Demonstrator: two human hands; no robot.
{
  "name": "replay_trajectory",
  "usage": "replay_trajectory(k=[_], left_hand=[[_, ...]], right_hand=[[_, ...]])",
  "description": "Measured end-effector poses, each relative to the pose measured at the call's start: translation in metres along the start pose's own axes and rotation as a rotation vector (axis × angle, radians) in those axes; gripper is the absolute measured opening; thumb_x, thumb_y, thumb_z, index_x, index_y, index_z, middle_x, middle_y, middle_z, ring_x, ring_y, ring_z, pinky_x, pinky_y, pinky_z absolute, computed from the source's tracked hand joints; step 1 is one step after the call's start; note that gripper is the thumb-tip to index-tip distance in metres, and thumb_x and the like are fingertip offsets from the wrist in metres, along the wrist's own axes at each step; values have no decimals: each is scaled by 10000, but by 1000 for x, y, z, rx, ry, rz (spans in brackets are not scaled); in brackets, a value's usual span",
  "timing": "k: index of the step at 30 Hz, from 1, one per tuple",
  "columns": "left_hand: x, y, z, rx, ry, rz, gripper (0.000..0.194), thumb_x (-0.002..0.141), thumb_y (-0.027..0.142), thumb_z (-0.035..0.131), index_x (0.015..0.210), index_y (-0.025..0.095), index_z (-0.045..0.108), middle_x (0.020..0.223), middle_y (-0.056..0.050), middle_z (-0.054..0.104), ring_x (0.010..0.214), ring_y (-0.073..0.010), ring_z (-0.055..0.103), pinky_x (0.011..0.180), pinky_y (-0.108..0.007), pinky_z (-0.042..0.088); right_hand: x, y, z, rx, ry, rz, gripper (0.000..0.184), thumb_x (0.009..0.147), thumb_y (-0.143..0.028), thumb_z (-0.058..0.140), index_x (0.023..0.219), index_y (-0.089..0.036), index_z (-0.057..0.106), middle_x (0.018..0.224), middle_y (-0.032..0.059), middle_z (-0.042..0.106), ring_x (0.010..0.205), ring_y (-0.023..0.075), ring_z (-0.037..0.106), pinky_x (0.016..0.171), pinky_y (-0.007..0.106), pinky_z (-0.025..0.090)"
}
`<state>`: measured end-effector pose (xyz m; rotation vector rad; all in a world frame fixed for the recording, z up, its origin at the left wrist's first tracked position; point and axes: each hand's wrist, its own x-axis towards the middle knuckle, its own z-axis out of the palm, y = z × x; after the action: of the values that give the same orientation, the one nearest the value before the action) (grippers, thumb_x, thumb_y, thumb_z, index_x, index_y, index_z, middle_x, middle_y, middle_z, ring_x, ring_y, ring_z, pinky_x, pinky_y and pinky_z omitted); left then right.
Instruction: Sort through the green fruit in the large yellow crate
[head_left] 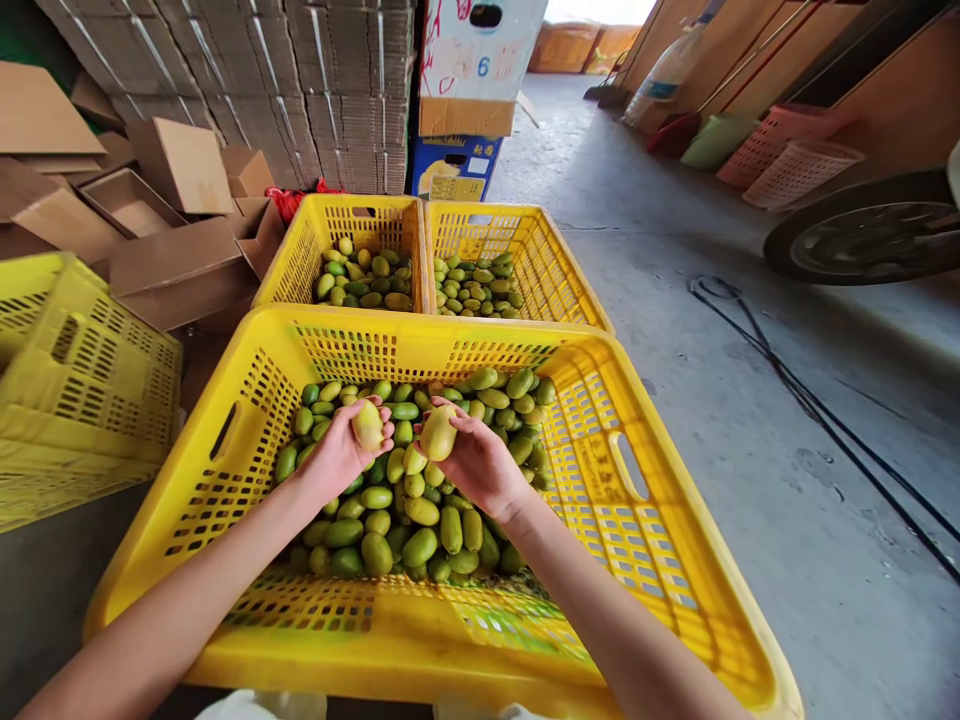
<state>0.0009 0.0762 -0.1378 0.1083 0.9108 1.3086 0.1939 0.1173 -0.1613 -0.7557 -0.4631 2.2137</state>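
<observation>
My left hand (354,440) is closed around a pale yellow-green oval fruit (367,426). Close beside it, my right hand (476,455) grips a second, rounder yellow-green fruit (438,433) between thumb and fingers. Both hands are held over a heap of green oval fruits (421,512), which lies in the large yellow plastic crate (405,655) in front of me. Some fruits in the heap are dark green, others paler. The exact kind of fruit cannot be told. My forearms cover parts of the crate's near wall.
Behind the large crate stand two more yellow crates (337,205) (559,250) with smaller heaps of fruit. At left are another yellow crate (97,370) and cardboard boxes (176,260). Stacked cartons (465,90) rise behind. A black cable (795,380) and a wheel (870,235) are at right.
</observation>
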Motion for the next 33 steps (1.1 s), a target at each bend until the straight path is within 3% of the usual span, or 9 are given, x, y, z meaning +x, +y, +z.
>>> replay_trajectory(k=[2,5,9,12,21,24,27,30,33], left_hand=[[-2,2,2,-19,43,-41,76,973,187,666,966,133,719,892,-75,753,754,-157,735,687,-264,642],[-2,1,0,29,67,-40,63,969,136,660,995,134,717,967,-100,781,813,-168,761,732,-264,644],[0,-2,-11,107,-87,21,203,817,174,869,870,147,674,754,-18,680,597,-90,627,563,-176,527],[1,-3,-15,121,-205,40,340,716,222,943,844,175,631,651,51,562,500,-53,487,468,-156,405],[3,-7,-15,174,-175,24,401,732,259,983,840,179,606,653,66,525,492,-45,454,412,-125,281],[1,-5,-11,102,-134,9,245,872,271,859,844,166,639,708,18,608,545,-81,553,465,-161,434],[-2,-2,-5,11,-50,-59,100,984,199,644,997,130,716,906,-94,746,764,-174,731,692,-280,637],[-3,-2,-5,31,-38,-76,169,981,146,627,1105,123,739,999,-123,781,891,-207,777,833,-335,672],[-2,-3,-11,106,-141,-58,196,870,149,823,1055,134,758,941,-89,768,860,-185,764,797,-282,662]], right_hand=[[0,1,0,-16,-30,9,515,689,-261,950,1148,-252,716,1044,16,782,1069,260,768,971,427,636],[0,3,1,-22,-15,-15,572,686,-252,998,1184,-245,719,1059,32,798,1035,233,779,931,366,642],[-2,2,1,40,1,-10,554,635,-246,1057,1073,-232,718,875,-26,756,783,120,731,728,203,626],[-2,0,0,73,-16,21,513,630,-190,1048,984,-225,678,841,-26,740,730,112,707,667,192,629],[0,0,2,58,32,-17,504,654,-307,1060,972,-222,678,786,-43,717,681,109,697,650,205,618],[0,-1,2,51,0,-7,444,721,-321,976,1063,-228,708,947,6,781,902,201,777,847,339,672],[0,-1,2,22,-44,-10,431,722,-246,922,1097,-239,708,1048,28,800,1081,251,776,975,402,654],[0,0,1,29,-22,-16,388,741,-276,957,1033,-223,708,1007,27,797,984,189,769,905,294,654],[-1,0,-1,79,-12,7,400,736,-286,995,1011,-202,717,883,-7,754,776,108,707,756,192,631]])
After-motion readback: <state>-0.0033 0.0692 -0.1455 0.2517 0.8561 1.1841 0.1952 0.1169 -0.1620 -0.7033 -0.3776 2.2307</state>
